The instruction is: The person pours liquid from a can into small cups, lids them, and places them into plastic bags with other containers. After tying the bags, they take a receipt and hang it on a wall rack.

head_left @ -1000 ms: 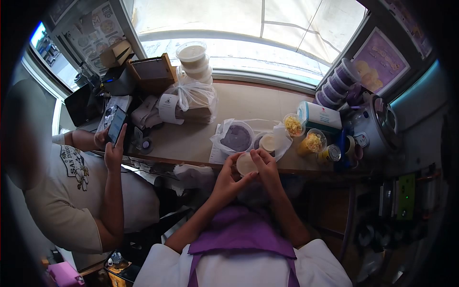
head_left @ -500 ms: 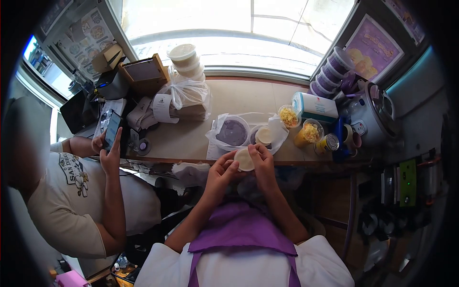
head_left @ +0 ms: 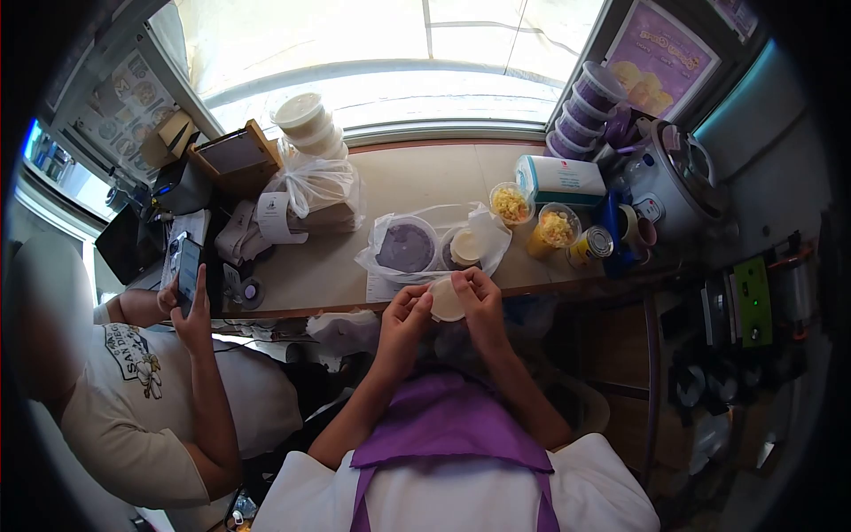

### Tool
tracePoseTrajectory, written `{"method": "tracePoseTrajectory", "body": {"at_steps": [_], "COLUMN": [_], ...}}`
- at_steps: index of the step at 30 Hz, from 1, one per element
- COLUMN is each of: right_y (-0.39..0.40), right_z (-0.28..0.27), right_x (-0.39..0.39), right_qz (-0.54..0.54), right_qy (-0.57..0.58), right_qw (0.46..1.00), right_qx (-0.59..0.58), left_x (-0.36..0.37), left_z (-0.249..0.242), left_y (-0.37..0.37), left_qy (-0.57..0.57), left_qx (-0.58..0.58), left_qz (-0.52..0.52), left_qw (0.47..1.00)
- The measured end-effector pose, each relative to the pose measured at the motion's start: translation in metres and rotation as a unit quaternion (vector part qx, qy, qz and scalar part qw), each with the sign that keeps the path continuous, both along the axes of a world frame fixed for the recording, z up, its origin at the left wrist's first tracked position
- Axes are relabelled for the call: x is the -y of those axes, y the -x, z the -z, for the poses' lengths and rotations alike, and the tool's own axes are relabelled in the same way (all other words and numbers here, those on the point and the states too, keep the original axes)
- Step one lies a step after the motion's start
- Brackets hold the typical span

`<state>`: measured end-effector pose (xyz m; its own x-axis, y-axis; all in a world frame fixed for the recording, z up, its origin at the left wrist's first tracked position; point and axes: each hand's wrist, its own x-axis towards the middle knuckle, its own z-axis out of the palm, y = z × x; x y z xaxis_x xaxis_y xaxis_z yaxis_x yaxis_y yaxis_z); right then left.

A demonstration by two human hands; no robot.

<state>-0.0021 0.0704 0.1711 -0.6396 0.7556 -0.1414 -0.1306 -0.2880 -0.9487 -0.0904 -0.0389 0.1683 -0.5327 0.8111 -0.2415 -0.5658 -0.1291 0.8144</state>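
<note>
Just in front of the counter edge, both hands grip a small round lidded cup (head_left: 447, 301) with pale cream contents. My left hand (head_left: 405, 321) pinches its left side, and my right hand (head_left: 481, 309) closes on its right rim. Beyond them on the counter sits an open plastic bag (head_left: 495, 232). Inside it stand a larger round tub of purple food (head_left: 406, 247) and, to the right, another purple tub with a similar small cream cup (head_left: 465, 246) on top. A white paper slip (head_left: 379, 289) lies partly under the bag.
To the right stand two cups of yellow topping (head_left: 556, 229), a can (head_left: 591, 246), a tissue pack (head_left: 561, 182), stacked purple tubs (head_left: 581, 115) and a large cooker (head_left: 671, 191). A tied bag (head_left: 310, 191) is at left. A person beside me holds a phone (head_left: 188, 270).
My view has shifted a little, so the counter things appear further left. Both hands still hold the small cup, which is now tipped slightly differently. The other person still holds the phone.
</note>
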Motion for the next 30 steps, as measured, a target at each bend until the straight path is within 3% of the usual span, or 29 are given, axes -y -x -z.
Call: {"method": "tracePoseTrajectory", "body": {"at_steps": [3, 15, 22, 25, 28, 30], "right_y": [0.000, 0.006, 0.011, 0.001, -0.003, -0.002], "right_z": [0.002, 0.006, 0.020, -0.013, -0.022, -0.016], "right_x": [0.000, 0.005, -0.001, -0.012, -0.029, -0.055], "right_qz": [0.008, 0.001, -0.008, -0.050, 0.112, 0.112], "right_qy": [-0.019, -0.051, -0.087, -0.161, -0.338, -0.442], "right_qw": [1.000, 0.999, 0.996, 0.973, 0.915, 0.852], "right_qx": [0.003, 0.014, 0.021, 0.160, 0.188, 0.259], "left_x": [-0.007, -0.028, -0.029, -0.032, -0.047, -0.064], "left_z": [-0.006, 0.020, 0.016, 0.007, -0.008, -0.022], "left_y": [-0.006, -0.009, -0.001, 0.007, 0.024, 0.033], "left_qy": [-0.001, 0.020, 0.070, 0.095, 0.111, 0.135], "left_qx": [0.037, -0.077, -0.159, -0.216, -0.288, -0.386], "left_qz": [-0.034, -0.117, -0.072, -0.039, -0.006, -0.002], "left_qw": [0.999, 0.990, 0.982, 0.971, 0.951, 0.912]}}
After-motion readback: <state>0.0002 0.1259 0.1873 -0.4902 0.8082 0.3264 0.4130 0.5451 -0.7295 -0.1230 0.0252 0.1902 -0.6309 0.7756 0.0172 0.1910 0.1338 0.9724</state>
